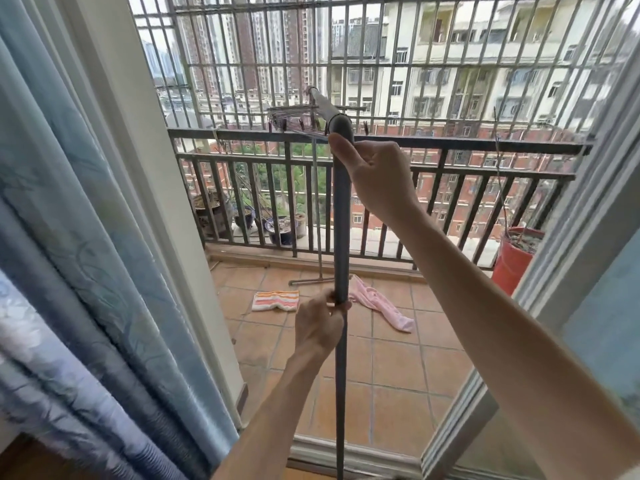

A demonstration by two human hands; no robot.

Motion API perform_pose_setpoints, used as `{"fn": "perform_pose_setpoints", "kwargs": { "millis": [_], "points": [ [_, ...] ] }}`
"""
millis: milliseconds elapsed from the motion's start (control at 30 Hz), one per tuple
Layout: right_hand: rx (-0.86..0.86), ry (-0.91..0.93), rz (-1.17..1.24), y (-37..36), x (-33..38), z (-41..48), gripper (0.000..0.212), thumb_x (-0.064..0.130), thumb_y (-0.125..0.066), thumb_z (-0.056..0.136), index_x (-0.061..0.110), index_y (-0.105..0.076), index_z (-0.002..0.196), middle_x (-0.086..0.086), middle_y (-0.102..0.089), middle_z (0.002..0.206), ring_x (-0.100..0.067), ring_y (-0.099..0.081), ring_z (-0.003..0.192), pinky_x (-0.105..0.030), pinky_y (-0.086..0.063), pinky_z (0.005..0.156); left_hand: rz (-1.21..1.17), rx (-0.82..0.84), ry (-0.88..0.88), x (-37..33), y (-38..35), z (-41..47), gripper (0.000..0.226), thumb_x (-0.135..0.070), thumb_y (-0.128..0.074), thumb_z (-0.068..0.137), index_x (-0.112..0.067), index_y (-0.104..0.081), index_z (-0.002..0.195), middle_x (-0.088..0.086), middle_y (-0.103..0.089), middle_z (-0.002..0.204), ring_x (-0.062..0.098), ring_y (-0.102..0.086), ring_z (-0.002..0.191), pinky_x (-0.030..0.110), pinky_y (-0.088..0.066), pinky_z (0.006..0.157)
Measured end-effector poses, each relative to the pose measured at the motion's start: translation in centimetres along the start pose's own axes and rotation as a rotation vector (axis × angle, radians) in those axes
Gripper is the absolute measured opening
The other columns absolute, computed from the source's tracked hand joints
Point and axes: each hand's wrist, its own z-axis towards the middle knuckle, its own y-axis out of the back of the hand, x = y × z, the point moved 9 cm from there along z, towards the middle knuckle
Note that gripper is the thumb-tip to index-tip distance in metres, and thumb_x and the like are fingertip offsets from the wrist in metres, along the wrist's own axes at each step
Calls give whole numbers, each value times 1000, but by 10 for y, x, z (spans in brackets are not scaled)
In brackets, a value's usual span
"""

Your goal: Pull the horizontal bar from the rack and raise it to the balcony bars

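- My right hand (375, 178) wraps the upper part of a long grey metal pole (341, 223), fingers curled round it, thumb pressed up along the shaft just below the pole's bend.
- My left hand (320, 327) pinches the same pole lower down, at the joint where the thick grey tube meets a thinner dark section; grip clamped on the pole with both hands.
- The pole stands near upright in front of me, in the open balcony doorway; its top bends away and runs on as a pale angled section (323, 102) toward the bars.
- At that far end, a folded wire drying rack with small clothes pegs (298, 119) sits level with the dark metal balcony railing (450, 143).
- On the terracotta tiled balcony floor (391, 372): an orange-and-white striped towel (275, 300) left of the pole, a pink cloth (381, 304) right of it, both lying flat, well apart from my hands.
- A thin grey metal stand (317, 216) rises behind the pole, its foot on the tiles.
- A red plastic bucket planter (512, 261) sits at the right by the railing; dark ceramic plant pots (242, 216) are grouped at the left corner.
- A blue-grey patterned curtain (69, 237) hangs at my left; a white sliding door frame (571, 237) stands at my right.
- A steel security grille (277, 46) covers the opening above the railing.
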Motion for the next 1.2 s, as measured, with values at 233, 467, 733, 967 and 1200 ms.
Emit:
{"fn": "perform_pose_setpoints", "kwargs": {
  "millis": [233,467,733,967,1200],
  "points": [
    [-1,22,-43,-16,-10,23,57,51,-56,95,17,-47,50,9,-42,44,-3,-30,35,-23,-27,46,9,-4,9,9,1,24,20,-29,-71,84,-20,-71,102,-1,-75,96,18,-69,86,32,-55,74],
    [-32,74,-5,-25,-16,37,61,51,-56,95,-3,-67,69,-17,-60,56,-18,-42,46,-30,-33,52,-1,-27,-21,13,3,37,18,-23,-74,82,-21,-72,99,-4,-75,93,11,-68,83,6,-41,65],
    [7,42,0,-53,-3,72,55,47,-57,96,10,-54,56,4,-46,48,-12,-36,41,-23,-33,52,26,-89,34,25,33,61,19,-25,-71,85,-18,-71,102,-1,-75,95,20,-70,87,36,-56,78],
    [-13,98,44,-87,14,87,60,47,-58,95,-4,-63,66,-9,-57,54,-21,-44,44,-30,-41,54,15,-119,34,42,69,72,19,-25,-74,82,-21,-72,101,-5,-76,90,15,-70,83,32,-56,75],
    [-76,95,22,-71,17,103,57,44,-58,96,9,-52,52,0,-45,46,-7,-34,35,-19,-30,47,-80,-28,-72,28,62,95,20,-22,-75,81,-19,-73,100,-6,-76,92,13,-70,82,37,-58,74]
  ]
}}
